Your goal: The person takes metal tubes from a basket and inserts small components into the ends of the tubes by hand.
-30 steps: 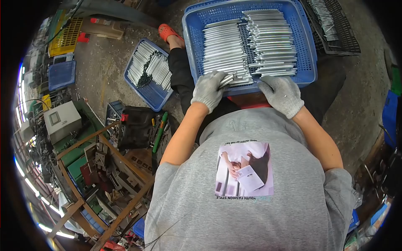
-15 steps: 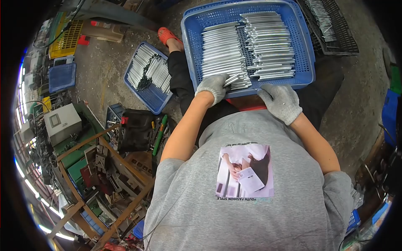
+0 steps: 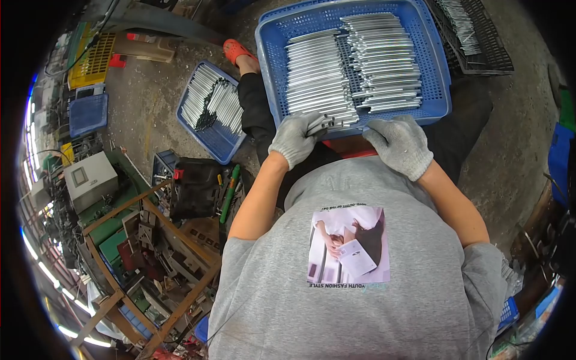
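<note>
Left hand: the gloved left hand (image 3: 294, 141) is at the basket's near left corner, forearm angled inward, fingers clamped on a few rods.
Held rods: these held rods (image 3: 319, 123) jut from the fist towards the right hand.
Right hand: the gloved right hand (image 3: 399, 144) lies at the near rim, forearm angled inward, fingers bent, thumb slightly apart; whether it grips anything I cannot tell.
Basket: the blue basket (image 3: 433, 90) is before the torso, with loose rods (image 3: 318, 78) in two side-by-side stacks.
Left leg: the black trouser leg (image 3: 252, 105) stands between basket and tub.
Tub: this blue tub (image 3: 225, 147) of rods sits on the floor.
Left side: a black case (image 3: 195, 195) and brown frame (image 3: 180, 237).
Far right: a black crate (image 3: 498, 57) holding rods.
</note>
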